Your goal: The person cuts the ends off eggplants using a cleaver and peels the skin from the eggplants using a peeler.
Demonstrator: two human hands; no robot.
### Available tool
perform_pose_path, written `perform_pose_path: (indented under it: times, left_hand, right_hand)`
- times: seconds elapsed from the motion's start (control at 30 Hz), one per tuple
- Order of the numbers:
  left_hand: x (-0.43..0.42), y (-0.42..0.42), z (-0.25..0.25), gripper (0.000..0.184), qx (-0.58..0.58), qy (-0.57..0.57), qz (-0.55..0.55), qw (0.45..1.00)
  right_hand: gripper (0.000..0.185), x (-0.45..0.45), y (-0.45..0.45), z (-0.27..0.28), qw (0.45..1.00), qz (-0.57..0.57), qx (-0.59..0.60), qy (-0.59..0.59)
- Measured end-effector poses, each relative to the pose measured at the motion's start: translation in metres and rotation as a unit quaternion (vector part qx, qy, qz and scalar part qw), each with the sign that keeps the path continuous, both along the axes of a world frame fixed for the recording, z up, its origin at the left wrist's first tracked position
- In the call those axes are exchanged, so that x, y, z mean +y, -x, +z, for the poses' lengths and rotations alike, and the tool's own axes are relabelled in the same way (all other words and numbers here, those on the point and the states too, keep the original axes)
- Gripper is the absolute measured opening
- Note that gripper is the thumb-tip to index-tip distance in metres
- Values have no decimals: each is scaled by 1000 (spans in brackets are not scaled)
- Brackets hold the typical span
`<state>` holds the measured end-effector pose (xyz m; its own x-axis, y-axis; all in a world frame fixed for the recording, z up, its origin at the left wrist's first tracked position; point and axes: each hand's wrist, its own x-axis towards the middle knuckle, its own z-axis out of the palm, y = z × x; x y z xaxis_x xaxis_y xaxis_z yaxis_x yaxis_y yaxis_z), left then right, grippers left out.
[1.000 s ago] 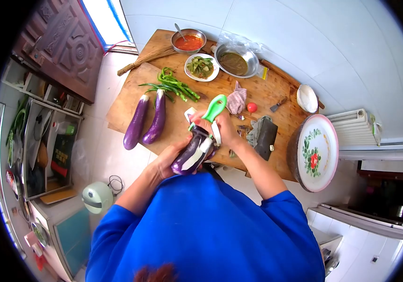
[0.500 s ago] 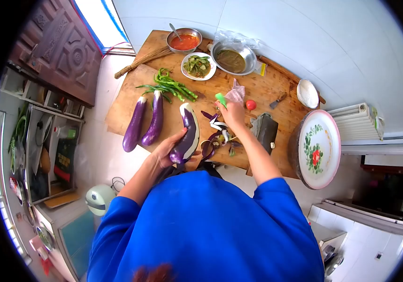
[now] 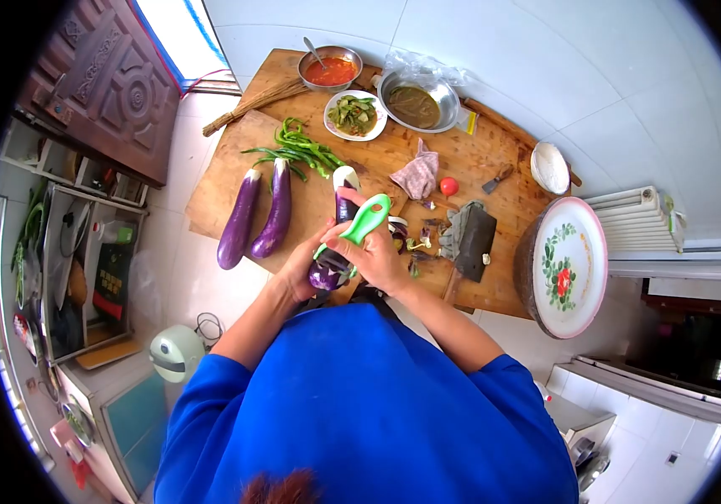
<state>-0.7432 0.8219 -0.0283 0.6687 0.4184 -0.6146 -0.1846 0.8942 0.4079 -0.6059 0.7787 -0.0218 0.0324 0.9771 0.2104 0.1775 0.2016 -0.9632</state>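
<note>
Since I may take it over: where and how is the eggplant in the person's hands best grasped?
Probably by the pale far end of the eggplant, coming from the far side, the grip closing on both flanks. That end juts out uncovered, while the left hand holds the near part and the right hand, with the green peeler, crosses the middle.

Green peeler (image 3: 363, 224) returned to the held eggplant (image 3: 344, 209), hands (image 3: 380, 261) drawn close together again

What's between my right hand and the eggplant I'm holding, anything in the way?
Only the green peeler, which your right hand grips over the lower part of the eggplant. Nothing else visible stands between them.
</note>
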Motion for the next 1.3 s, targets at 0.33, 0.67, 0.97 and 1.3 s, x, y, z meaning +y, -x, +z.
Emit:
perform_pose_path:
  times: [0.33,0.67,0.97,1.3]
  left_hand:
    - [-8,15,33,45,18,20,-84,996]
    - [-22,31,-16,46,51,31,-83,995]
    - [4,14,-28,53,-5,-10,35,999]
    - [-1,5,9,49,-61,5,9,998]
  right_hand:
    - [14,43,-43,14,967,18,-199,-160]
    - [14,60,-101,-8,879,-36,-464,-104]
    - [18,9,-20,-6,997,-40,69,-6]
    - [22,8,1,11,989,-50,-108,-84]
